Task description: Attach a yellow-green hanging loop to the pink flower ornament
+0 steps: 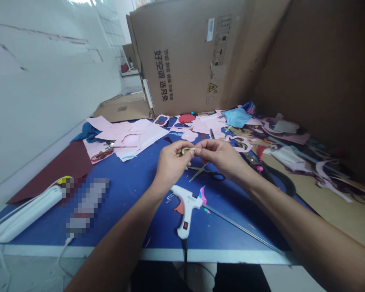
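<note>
The left hand [172,162] and right hand [220,156] are held above the centre of the blue-topped desk [134,194], each grip pressed together and pinching a small curled yellow-green paper strip [188,151] between thumb and fingers. Steel scissors with black handles [205,172] lie just below the right hand. A white plastic hot-glue gun [185,207] rests at lower centre, its black cord [185,255] running over the desk edge. Loose pink paper cut-outs [140,136] lie toward the upper left, near a large brown cardboard box [182,61] standing beyond the desk
</note>
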Demonstrator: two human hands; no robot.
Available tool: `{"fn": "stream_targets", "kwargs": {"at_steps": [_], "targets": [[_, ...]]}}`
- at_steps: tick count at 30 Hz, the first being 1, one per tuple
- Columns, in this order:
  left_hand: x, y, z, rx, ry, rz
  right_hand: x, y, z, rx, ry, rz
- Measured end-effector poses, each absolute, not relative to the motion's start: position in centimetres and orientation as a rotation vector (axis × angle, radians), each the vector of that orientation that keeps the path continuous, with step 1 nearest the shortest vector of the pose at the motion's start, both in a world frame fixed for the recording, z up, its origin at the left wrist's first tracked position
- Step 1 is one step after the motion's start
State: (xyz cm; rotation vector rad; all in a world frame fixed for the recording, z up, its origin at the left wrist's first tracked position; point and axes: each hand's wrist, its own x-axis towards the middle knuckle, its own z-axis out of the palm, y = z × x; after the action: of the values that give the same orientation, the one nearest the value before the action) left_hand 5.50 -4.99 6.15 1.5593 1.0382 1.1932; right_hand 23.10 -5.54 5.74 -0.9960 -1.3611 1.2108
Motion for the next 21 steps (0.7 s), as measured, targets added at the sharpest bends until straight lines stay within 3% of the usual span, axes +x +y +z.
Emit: {"fn": "stream_targets", "kwargs": {"at_steps": [21], "targets": [[5.55, -4.83, 6.49, 1.391, 1.031, 1.218, 23.63, -5.34, 5.55, -0.964, -1.389, 1.196]]}}
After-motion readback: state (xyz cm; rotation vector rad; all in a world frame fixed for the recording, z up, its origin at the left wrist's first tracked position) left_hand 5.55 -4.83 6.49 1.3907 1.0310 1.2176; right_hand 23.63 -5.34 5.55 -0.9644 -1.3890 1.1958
